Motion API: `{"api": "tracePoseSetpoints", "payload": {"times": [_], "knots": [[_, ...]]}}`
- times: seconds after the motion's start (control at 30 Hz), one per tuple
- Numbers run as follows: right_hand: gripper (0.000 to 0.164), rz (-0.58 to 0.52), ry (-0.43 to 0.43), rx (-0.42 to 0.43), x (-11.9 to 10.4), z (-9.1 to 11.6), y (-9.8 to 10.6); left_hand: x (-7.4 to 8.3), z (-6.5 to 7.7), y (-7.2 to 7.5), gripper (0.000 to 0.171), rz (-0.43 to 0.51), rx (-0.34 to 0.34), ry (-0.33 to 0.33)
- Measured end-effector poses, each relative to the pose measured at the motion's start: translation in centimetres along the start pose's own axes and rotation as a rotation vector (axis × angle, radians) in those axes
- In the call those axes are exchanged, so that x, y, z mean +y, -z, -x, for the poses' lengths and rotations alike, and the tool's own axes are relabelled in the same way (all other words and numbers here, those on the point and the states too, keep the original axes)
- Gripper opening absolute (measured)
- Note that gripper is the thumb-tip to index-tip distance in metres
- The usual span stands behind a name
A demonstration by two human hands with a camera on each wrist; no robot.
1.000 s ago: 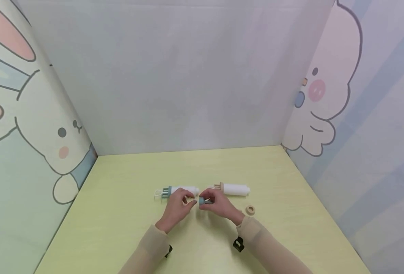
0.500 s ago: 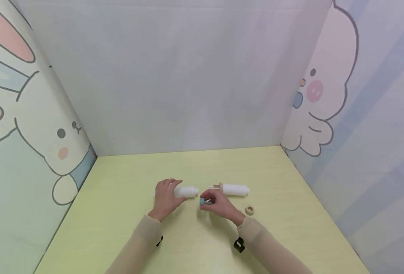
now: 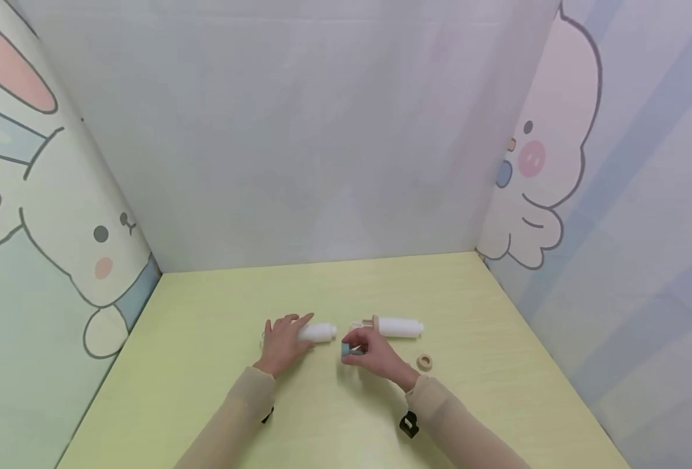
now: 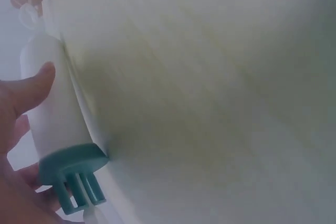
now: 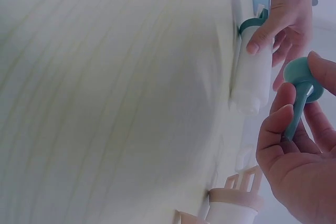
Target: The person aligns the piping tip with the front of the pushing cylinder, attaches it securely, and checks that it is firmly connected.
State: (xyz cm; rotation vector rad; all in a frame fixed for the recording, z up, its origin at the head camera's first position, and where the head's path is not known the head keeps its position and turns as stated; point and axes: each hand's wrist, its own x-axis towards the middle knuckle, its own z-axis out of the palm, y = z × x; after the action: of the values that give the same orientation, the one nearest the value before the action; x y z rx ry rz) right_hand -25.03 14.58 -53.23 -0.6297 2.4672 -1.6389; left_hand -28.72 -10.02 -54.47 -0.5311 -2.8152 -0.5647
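A white plastic tube (image 3: 318,333) with a teal flanged, pronged end (image 4: 73,162) lies on the table. My left hand (image 3: 281,348) holds it, thumb along one side and fingers on the other. In the head view that hand covers the teal end. My right hand (image 3: 376,355) pinches a small teal piece (image 5: 298,72), a round cap with a thin stem, just right of the tube's tip. Behind it lies a second white tube (image 3: 400,327) with a tan pronged end (image 5: 236,198); the right fingers partly overlap its handle end in the head view.
A tan ring (image 3: 425,362) lies right of my right wrist, and a small tan bit shows close by that wrist. The yellow table (image 3: 252,286) meets a pale back wall (image 3: 322,130) and side walls printed with cartoon animals.
My left hand has left the spot beside the teal piece, moved left and come down onto the white tube. The right hand keeps its pinch on the teal piece. The head view has shifted slightly.
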Motion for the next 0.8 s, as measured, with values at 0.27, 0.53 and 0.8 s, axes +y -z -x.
{"api": "tracePoseSetpoints", "payload": {"times": [0.27, 0.53, 0.8], "knots": [[0.031, 0.059, -0.015, -0.01, -0.8, -0.1, 0.1, -0.4, 0.4, -0.8, 0.05, 0.018, 0.016, 0.003], [0.032, 0.061, -0.022, -0.008, -0.9, -0.2, 0.6, -0.4, 0.6, -0.8, 0.049, 0.013, 0.06, -0.023], [0.033, 0.054, -0.007, 0.004, -0.2, -0.5, 1.0, 0.3, 0.9, -0.1, 0.048, 0.017, 0.106, -0.045]]}}
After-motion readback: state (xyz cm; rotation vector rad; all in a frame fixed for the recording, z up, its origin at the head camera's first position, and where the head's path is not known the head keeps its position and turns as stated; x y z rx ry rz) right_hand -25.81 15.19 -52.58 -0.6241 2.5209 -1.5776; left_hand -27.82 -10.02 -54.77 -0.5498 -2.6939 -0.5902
